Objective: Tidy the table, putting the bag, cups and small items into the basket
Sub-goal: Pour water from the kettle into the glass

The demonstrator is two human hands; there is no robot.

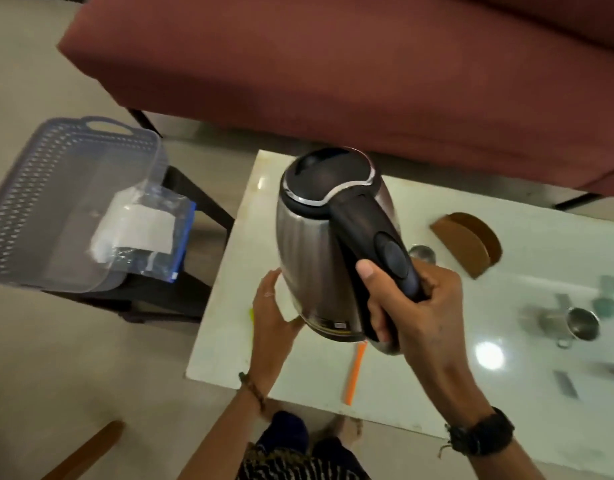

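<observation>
Steel kettle (319,244) held tilted above the near-left part of the white bench (527,237), lid end pointing away. Right hand (413,306) clenched round the black handle, thumb lying just below the switch; left hand (274,313) spread flat against the lower body wall, steadying rather than gripping. Polished metal likely slippery and rigid, weight unknown since contents hidden by the closed lid; handle judged the only secure hold, with a palm beneath the base as support. Grey perforated basket (56,188) resting on a dark stool left of the bench, already containing the clear plastic bag (142,233). Remaining on the bench: a small steel cup (581,327) lying on its side to the right, another steel cup (422,253) partly hidden behind the right hand, an orange strip (355,372) near the front edge, a brown napkin holder (468,244). Cups light, stiff, liable to roll; best pinched at the rim.
</observation>
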